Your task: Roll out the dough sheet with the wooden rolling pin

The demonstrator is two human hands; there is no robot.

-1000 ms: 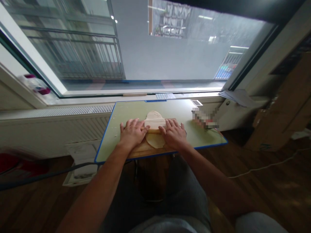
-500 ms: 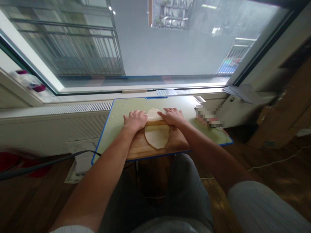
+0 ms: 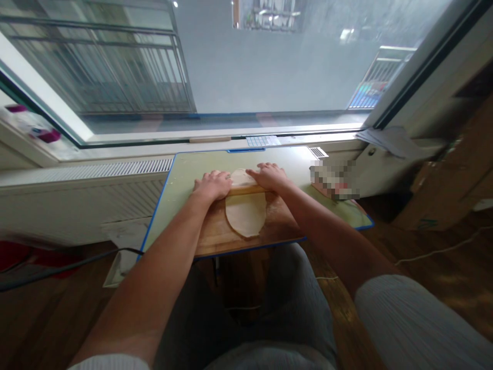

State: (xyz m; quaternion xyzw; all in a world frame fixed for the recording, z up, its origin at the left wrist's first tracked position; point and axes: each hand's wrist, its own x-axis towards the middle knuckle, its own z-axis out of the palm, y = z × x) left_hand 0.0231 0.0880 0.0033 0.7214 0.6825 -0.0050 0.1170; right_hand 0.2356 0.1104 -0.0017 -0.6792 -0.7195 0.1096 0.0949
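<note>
A pale, flattened oval of dough point(image 3: 245, 218) lies on a wooden board point(image 3: 210, 237). Across its far part runs a light wooden rolling pin point(image 3: 249, 190). My left hand point(image 3: 212, 185) is over the pin's left end, fingers curled forward over it. At the right end, my right hand point(image 3: 269, 177) presses on the pin, its thumb pointing inward above the dough. Both palms cover the pin's ends, so only its middle shows. Beyond the pin, the dough's far edge is visible between the hands.
The board rests on a pale green table point(image 3: 179, 177) with a blue rim. A blurred-out object point(image 3: 333, 180) sits at its right. Behind are a windowsill with a keyboard-like item point(image 3: 264, 140) and a radiator point(image 3: 127, 169). A cardboard box point(image 3: 442, 195) stands right; a dark strap point(image 3: 77, 267) hangs left.
Both hands have pushed the rolling pin slightly away from me, baring a little more dough on the near side. The camera view has shifted a little.
</note>
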